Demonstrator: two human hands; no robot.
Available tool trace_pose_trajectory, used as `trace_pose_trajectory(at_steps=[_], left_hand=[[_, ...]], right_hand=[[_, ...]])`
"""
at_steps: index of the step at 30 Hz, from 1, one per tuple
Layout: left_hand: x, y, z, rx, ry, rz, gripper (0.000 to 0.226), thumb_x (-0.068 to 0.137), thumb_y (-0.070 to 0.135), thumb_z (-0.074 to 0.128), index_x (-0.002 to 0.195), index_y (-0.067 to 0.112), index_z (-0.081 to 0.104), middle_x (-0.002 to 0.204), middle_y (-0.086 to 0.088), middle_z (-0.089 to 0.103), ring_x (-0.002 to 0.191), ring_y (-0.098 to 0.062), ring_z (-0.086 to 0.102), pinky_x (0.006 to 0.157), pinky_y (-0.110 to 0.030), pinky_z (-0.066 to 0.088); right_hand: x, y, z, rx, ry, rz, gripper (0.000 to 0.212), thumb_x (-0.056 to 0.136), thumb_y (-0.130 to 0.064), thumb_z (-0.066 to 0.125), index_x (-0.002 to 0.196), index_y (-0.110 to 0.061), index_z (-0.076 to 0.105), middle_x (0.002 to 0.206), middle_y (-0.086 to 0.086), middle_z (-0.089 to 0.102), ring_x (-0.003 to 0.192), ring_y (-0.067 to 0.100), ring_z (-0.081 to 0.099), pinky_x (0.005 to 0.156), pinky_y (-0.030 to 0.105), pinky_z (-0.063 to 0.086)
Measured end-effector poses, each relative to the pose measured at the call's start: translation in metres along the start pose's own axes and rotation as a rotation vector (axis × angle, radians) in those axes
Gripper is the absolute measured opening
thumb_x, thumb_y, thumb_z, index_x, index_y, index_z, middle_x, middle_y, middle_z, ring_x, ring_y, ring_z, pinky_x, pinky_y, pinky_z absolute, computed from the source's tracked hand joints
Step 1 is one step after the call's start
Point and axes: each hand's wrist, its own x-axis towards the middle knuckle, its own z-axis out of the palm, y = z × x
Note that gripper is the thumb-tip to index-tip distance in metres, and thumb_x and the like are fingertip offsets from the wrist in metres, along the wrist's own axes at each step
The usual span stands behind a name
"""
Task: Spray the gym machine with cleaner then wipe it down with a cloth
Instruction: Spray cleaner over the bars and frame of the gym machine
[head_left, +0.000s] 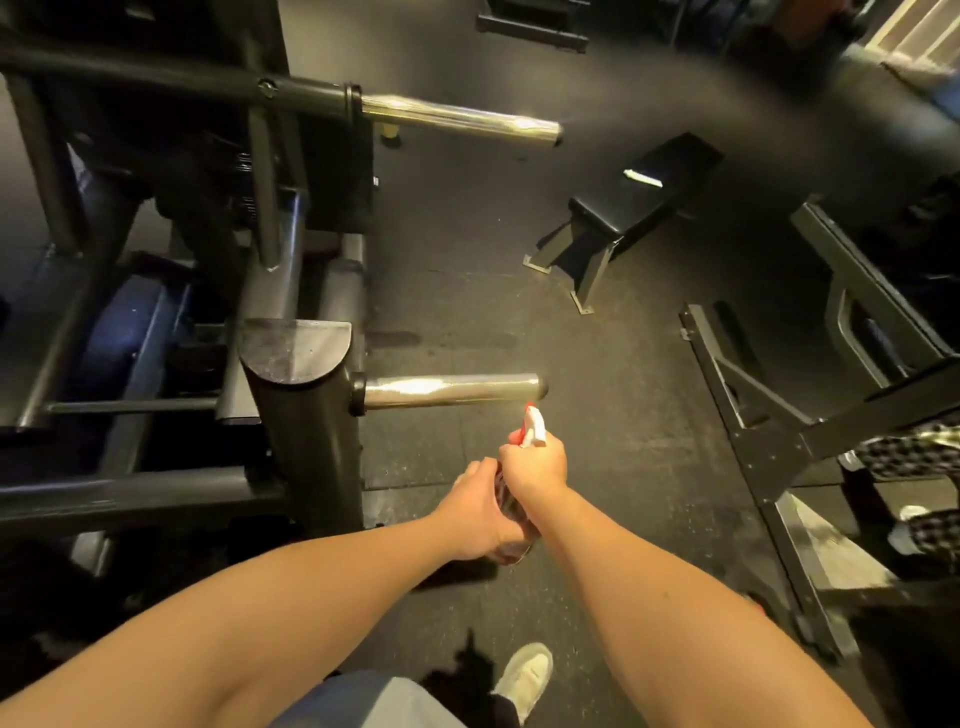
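Spraying, with fingers of left hand (480, 506) and right hand (535, 462) curled round spray bottle (533, 430). Next, squeeze at shiny bar (452, 389), eleven o'clock.

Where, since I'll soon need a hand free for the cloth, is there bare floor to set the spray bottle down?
Bare floor lies between the lower chrome peg and the angled rack frame, and on toward the black bench. More lies just ahead of the white shoe. Left is crowded: the machine's post and rails fill it.
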Motion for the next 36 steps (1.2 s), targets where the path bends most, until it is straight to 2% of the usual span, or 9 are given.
trace_pose_trajectory(at_steps=[2,9,13,17,22,26,29,33,36], left_hand=[[0.013,0.015,0.024,-0.011,0.072,-0.017,0.091,0.049,0.064,0.085,0.126,0.035,0.045,0.121,0.011,0.045,0.113,-0.014,0.056,0.099,-0.04,0.056],[0.048,0.09,0.092,-0.12,0.319,-0.06,0.092,0.051,0.057,0.082,0.131,0.03,0.044,0.128,0.007,0.048,0.116,-0.015,0.058,0.102,-0.039,0.055],[0.079,0.125,0.1,-0.158,0.368,-0.004,0.083,0.056,0.047,0.089,0.125,0.035,0.045,0.128,0.008,0.053,0.114,-0.01,0.062,0.098,-0.035,0.057],[0.119,0.146,0.096,-0.177,0.439,0.049,0.081,0.054,0.041,0.096,0.118,0.044,0.047,0.125,0.004,0.062,0.111,-0.013,0.069,0.093,-0.042,0.06],[0.167,0.166,0.076,-0.22,0.53,0.074,0.087,0.049,0.059,0.098,0.118,0.044,0.047,0.124,0.005,0.062,0.111,-0.01,0.068,0.094,-0.042,0.059],[0.207,0.189,0.059,-0.216,0.539,0.047,0.092,0.052,0.055,0.093,0.128,0.034,0.045,0.126,0.01,0.052,0.114,-0.008,0.061,0.096,-0.034,0.055],[0.259,0.195,0.046,-0.286,0.584,0.059,0.093,0.051,0.063,0.096,0.127,0.039,0.048,0.124,0.006,0.061,0.112,-0.013,0.067,0.092,-0.041,0.06],[0.331,0.199,0.024,-0.352,0.644,0.006,0.099,0.043,0.071,0.096,0.126,0.041,0.051,0.12,0.004,0.066,0.107,-0.018,0.071,0.084,-0.044,0.063],[0.369,0.217,0.001,-0.348,0.683,0.005,0.094,0.045,0.076,0.092,0.124,0.038,0.057,0.111,-0.001,0.069,0.098,-0.018,0.074,0.075,-0.044,0.065]], right_hand=[[0.019,0.007,-0.022,-0.017,-0.038,-0.029,0.017,0.083,-0.007,0.059,0.092,-0.022,0.058,0.083,0.001,0.064,0.073,0.02,0.059,0.064,0.031,0.047],[0.076,0.0,-0.112,-0.158,-0.299,-0.223,0.017,0.078,-0.011,0.067,0.093,-0.017,0.064,0.095,0.007,0.072,0.094,0.029,0.069,0.088,0.045,0.057],[0.091,-0.027,-0.163,-0.151,-0.355,-0.312,0.026,0.083,-0.007,0.066,0.107,-0.017,0.063,0.107,0.004,0.07,0.101,0.025,0.066,0.089,0.037,0.052],[0.117,-0.053,-0.192,-0.116,-0.347,-0.375,0.033,0.084,-0.007,0.065,0.117,-0.01,0.063,0.111,0.006,0.069,0.104,0.027,0.065,0.088,0.035,0.05],[0.16,-0.091,-0.197,-0.112,-0.38,-0.45,0.032,0.085,-0.008,0.066,0.115,-0.016,0.06,0.113,0.005,0.069,0.104,0.026,0.065,0.095,0.042,0.054],[0.212,-0.121,-0.188,-0.142,-0.441,-0.446,0.03,0.088,-0.006,0.064,0.106,-0.027,0.051,0.112,0.001,0.066,0.104,0.023,0.064,0.097,0.042,0.054],[0.259,-0.147,-0.174,-0.164,-0.433,-0.453,0.033,0.088,-0.005,0.065,0.099,-0.033,0.052,0.107,-0.006,0.066,0.102,0.021,0.065,0.098,0.043,0.055],[0.314,-0.189,-0.164,-0.225,-0.437,-0.471,0.039,0.089,-0.007,0.065,0.12,-0.028,0.057,0.105,-0.012,0.064,0.102,0.016,0.064,0.098,0.04,0.054],[0.347,-0.226,-0.157,-0.285,-0.458,-0.506,0.037,0.088,-0.009,0.065,0.114,-0.032,0.054,0.103,-0.012,0.065,0.101,0.018,0.065,0.097,0.044,0.054]])
